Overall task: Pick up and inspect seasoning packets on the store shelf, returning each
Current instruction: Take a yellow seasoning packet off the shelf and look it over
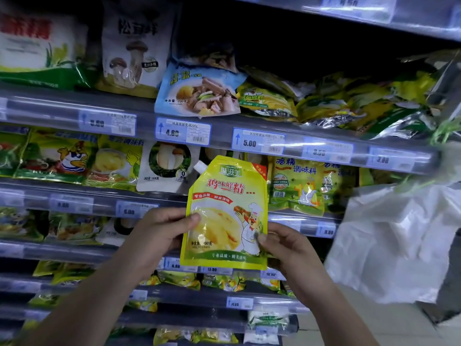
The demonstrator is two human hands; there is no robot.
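While hands [159, 236] hold packet [224, 213], shelves [149, 116] (stocked)

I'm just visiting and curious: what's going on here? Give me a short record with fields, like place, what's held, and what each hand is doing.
place: store shelves stocked with seasoning packets, price tags along the rails
held item: yellow spouted pouch with a cartoon chef, upright, front facing the camera
left hand: grips the pouch's left edge, thumb on the front
right hand: pinches the pouch's lower right edge
above the pouch: blue packet lying on the upper shelf, over the 4.60 tag
right side: white plastic bag
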